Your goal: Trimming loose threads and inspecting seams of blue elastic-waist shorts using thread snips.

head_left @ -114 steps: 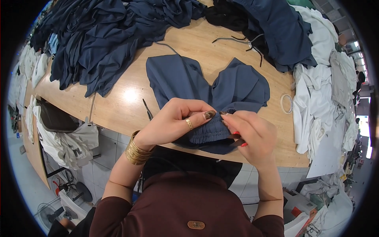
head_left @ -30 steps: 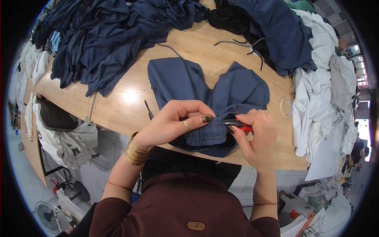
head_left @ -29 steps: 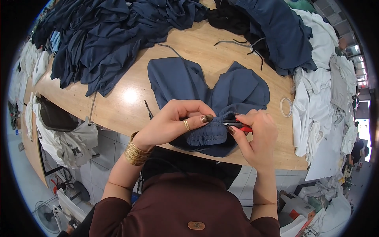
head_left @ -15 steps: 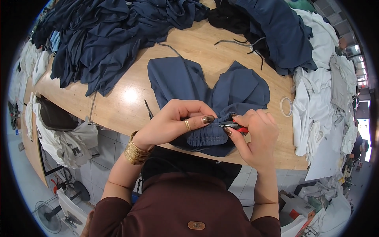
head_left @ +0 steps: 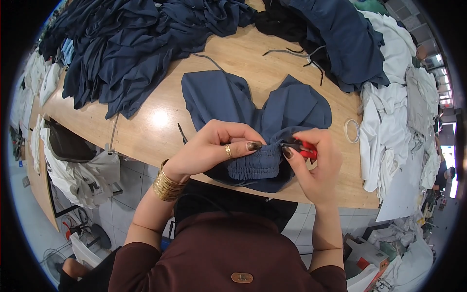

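A pair of dark blue shorts [head_left: 214,97] lies on the table before me, legs pointing away and the gathered elastic waistband [head_left: 254,169] near the table's front edge. My left hand [head_left: 221,146] pinches the waistband between thumb and fingers; a ring and gold bangles show on it. Red-handled thread snips [head_left: 307,149] sit in my right hand [head_left: 317,163], fingers closed round them. Their blades are at the right end of the waistband, partly hidden by my fingers, so I cannot tell whether they touch cloth.
Heaped dark blue garments [head_left: 131,44] cover the back left. More dark blue cloth [head_left: 348,44] and white garments [head_left: 384,131] fill the right side. A tape roll [head_left: 352,131] lies right of the shorts. A dark thin tool [head_left: 182,132] lies beside my left hand. Another person's arm [head_left: 75,268] shows at lower left.
My right hand has shifted slightly right with the snips, their blades drawn back from the waistband's middle. My left hand has barely moved. Another person's arm at lower left has changed place.
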Demonstrator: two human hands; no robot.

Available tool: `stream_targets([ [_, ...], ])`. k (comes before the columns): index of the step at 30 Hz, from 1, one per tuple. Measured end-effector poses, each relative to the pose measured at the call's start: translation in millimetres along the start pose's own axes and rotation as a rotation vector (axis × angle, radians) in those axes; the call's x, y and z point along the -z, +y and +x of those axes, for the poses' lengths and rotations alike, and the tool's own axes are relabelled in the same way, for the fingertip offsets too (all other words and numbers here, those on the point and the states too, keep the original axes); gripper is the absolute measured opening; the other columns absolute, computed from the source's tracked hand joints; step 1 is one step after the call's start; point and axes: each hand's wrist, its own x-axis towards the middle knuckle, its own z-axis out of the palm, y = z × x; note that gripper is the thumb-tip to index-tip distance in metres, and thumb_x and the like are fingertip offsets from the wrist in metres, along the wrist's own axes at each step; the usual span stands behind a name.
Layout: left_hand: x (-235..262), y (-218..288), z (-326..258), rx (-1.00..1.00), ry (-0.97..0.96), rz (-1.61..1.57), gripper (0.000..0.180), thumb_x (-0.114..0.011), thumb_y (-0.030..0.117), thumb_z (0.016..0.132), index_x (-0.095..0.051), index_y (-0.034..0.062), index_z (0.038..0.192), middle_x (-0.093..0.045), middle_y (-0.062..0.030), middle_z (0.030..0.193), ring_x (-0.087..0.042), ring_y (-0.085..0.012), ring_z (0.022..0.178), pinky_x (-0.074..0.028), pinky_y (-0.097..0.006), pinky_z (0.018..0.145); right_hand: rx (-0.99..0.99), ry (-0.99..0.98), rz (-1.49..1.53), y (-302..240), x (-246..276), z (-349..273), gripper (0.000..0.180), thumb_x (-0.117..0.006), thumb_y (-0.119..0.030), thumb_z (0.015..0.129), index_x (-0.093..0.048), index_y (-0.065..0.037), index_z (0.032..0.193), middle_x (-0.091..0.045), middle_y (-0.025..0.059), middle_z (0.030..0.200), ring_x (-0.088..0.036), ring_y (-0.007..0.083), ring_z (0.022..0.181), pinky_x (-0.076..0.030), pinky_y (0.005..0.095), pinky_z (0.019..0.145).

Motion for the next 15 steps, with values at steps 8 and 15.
stream_targets([
  [8, -6, -2, 2, 0.071, 0.02, 0.04, 0.018, -0.055, 0.006, 0.093, -0.062, -0.0044, 0.105, -0.062, 0.0026, 0.09, -0.052, 0.0, 0.082, -0.043, -0.015, 0.073, 0.126, 0.049, -0.127, -1, -9, 2, 0.01, -0.07, -0.004, 0.073, -0.062, -0.008, 0.079, -0.054, 0.0039, 0.068, -0.051, 0.0191, 0.056, -0.038, 0.0286, 0.051],
  [15, -3, 2, 0, 0.045, 0.022, 0.034, 0.018, -0.055, 0.007, 0.093, -0.062, -0.0047, 0.105, -0.062, 0.0033, 0.088, -0.052, 0.0002, 0.08, -0.043, -0.015, 0.073, -0.021, -0.159, 0.048, -4, 0, 7, 0.023, -0.071, -0.002, 0.072, -0.063, -0.006, 0.093, -0.054, 0.0052, 0.074, -0.055, 0.0149, 0.062, -0.043, 0.026, 0.054],
])
